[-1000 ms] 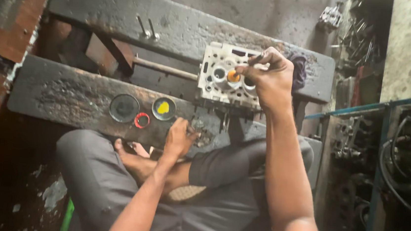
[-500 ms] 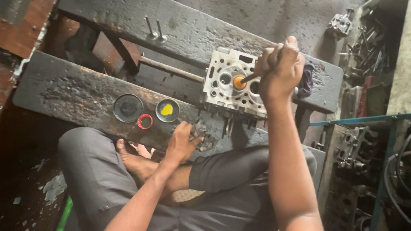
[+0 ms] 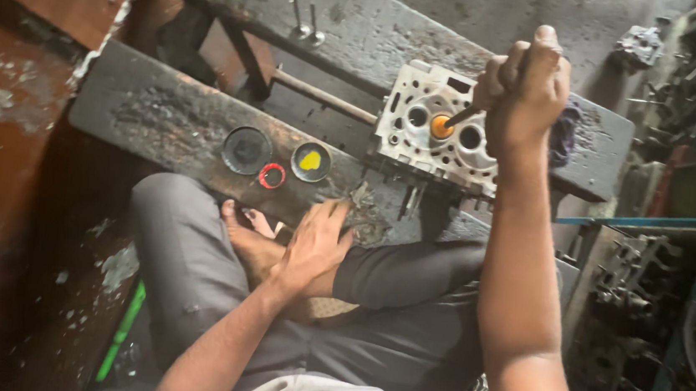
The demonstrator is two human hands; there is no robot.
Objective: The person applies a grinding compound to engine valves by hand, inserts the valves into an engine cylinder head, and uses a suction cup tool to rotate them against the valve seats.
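One pale metal cylinder head [image 3: 434,127] is lying across the gap between two blackened wooden beams, its flat face turned up and showing round ports and small bolt holes. An orange disc [image 3: 440,126] is sitting in one of its round seats, and the dark tip of a slim tool [image 3: 461,116] is pressing onto that disc. The right hand [image 3: 525,85] is wrapping tightly around the upper part of the tool in a closed fist, thumb on top, just above the head's right portion. The left hand [image 3: 317,243] is resting with fingers spread and loosely open, holding nothing, its fingertips touching the edge of the near beam [image 3: 162,116] and its heel lying over the person's bare foot [image 3: 247,241].

Well to the left of the cylinder head, on the near beam, a round dark tin lid [image 3: 246,150] is lying with black matter inside it; beside it a second small tin [image 3: 311,161] is holding a dab of yellow paste, and a red ring [image 3: 272,175] is lying between and just below them.

Two thin metal stems [image 3: 305,17] are standing up on the far beam [image 3: 363,21], and a metal rod [image 3: 323,97] is running across the gap between the beams. The person is sitting cross-legged in grey trousers [image 3: 191,266]. Greasy engine parts [image 3: 633,296] are crowding the right side, and a rust-red surface [image 3: 2,123] is filling the left.
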